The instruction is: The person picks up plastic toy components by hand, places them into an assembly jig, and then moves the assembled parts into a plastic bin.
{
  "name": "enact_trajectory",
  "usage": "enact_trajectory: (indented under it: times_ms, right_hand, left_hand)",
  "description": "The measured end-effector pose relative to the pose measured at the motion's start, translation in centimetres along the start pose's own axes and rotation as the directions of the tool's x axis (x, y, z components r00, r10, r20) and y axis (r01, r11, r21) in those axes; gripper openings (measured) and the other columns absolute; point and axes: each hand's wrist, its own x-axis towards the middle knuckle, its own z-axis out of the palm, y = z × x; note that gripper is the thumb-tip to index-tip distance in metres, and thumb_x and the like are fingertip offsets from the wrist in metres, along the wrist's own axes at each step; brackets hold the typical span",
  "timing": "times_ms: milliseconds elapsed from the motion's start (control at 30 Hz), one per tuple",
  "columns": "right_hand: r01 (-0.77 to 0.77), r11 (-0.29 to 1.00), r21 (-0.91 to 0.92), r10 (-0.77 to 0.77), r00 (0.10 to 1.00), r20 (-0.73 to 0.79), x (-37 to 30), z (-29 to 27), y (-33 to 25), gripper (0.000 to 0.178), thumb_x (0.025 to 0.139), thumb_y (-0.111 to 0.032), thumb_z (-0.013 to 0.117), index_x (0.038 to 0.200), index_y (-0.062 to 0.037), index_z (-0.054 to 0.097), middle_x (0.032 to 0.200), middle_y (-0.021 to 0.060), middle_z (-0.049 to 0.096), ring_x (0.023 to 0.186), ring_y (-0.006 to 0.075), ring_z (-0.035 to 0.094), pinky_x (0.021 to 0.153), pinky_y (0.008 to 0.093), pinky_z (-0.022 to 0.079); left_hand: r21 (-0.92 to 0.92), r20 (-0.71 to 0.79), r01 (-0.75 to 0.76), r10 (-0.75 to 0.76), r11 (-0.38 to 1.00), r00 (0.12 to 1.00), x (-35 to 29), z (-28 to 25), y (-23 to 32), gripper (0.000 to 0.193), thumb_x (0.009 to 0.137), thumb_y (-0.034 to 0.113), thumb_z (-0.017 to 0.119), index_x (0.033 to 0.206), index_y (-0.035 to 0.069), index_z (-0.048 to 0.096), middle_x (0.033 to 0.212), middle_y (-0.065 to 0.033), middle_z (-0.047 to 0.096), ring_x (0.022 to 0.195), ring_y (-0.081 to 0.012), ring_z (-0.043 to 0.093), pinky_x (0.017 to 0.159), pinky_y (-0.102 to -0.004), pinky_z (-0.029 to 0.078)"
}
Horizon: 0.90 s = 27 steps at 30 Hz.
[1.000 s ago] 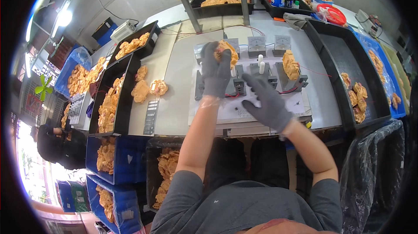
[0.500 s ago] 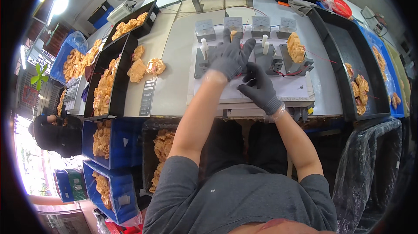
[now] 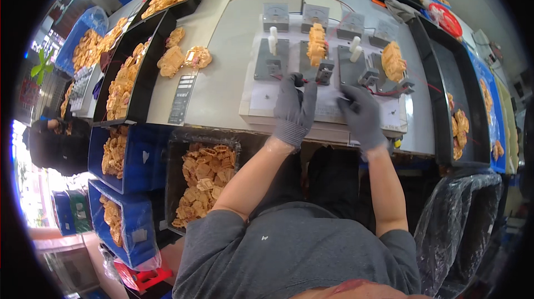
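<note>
While the tan part (image 3: 317,45) sits on the second fixture (image 3: 326,72) from left, the left hand (image 3: 295,107) is just in front, can't tell if its fingers grip anything. Right hand (image 3: 362,114) looks blurry, fingers loosely parted.

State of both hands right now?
Left hand: fingers bent, near the upright tan part; whether gripping anything, can't tell.
Right hand: blurred, fingers partly curled; nothing visibly held, open or closed unclear.

grey-gloved hands (image 3: 295,107), grey shirt (image 3: 303,243), probably black trousers (image 3: 335,175)
</note>
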Motion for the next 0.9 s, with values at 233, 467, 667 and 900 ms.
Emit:
enact_trajectory:
  times_ms: [233,467,667,900]
  right_hand:
    - [-0.193,0.821,-0.537,0.006,0.944,-0.330,-4.2,-6.6,7.4,0.021,0.074,-0.015,0.068,0.093,-0.0068,0.066,0.087,0.0089,0.061,0.082,0.0254,0.056,0.074,0.0370,0.046]
    - [-0.186,0.847,-0.499,-0.068,0.891,-0.448,-3.8,-5.2,7.2,0.025,0.073,-0.015,0.068,0.096,-0.0055,0.066,0.087,0.0094,0.061,0.084,0.0256,0.056,0.076,0.0376,0.046]
    - [-0.169,0.844,-0.510,-0.136,0.851,-0.507,-3.5,-4.9,6.6,0.024,0.074,-0.015,0.067,0.096,-0.0056,0.066,0.091,0.0104,0.060,0.086,0.0272,0.056,0.076,0.0376,0.047]
    - [-0.285,0.869,-0.404,0.099,0.901,-0.422,-3.2,-7.5,8.0,0.015,0.074,-0.016,0.068,0.078,-0.0012,0.067,0.082,0.0100,0.061,0.074,0.0245,0.058,0.069,0.0336,0.047]
  left_hand:
    - [0.078,0.027,-0.110,0.108,0.991,0.994,-0.6,0.0,1.0,0.035,0.087,0.025,0.057,0.106,-0.002,0.049,0.083,-0.0095,0.056,0.062,-0.0166,0.053,0.061,-0.0308,0.044]
    - [0.060,0.029,-0.102,0.100,0.993,0.995,-0.6,-0.6,0.7,0.034,0.087,0.026,0.056,0.106,-0.002,0.048,0.081,-0.0089,0.056,0.064,-0.0173,0.055,0.063,-0.0319,0.045]
    - [-0.011,0.028,-0.076,0.076,0.997,0.997,-0.5,-0.7,0.6,0.030,0.087,0.025,0.056,0.103,0.000,0.050,0.079,-0.0081,0.057,0.066,-0.0170,0.056,0.063,-0.0312,0.045]
    - [-0.055,0.048,-0.018,0.021,0.998,0.999,-0.4,-0.5,0.7,0.031,0.086,0.023,0.058,0.102,-0.001,0.049,0.078,-0.0084,0.054,0.062,-0.0149,0.050,0.060,-0.0301,0.043]
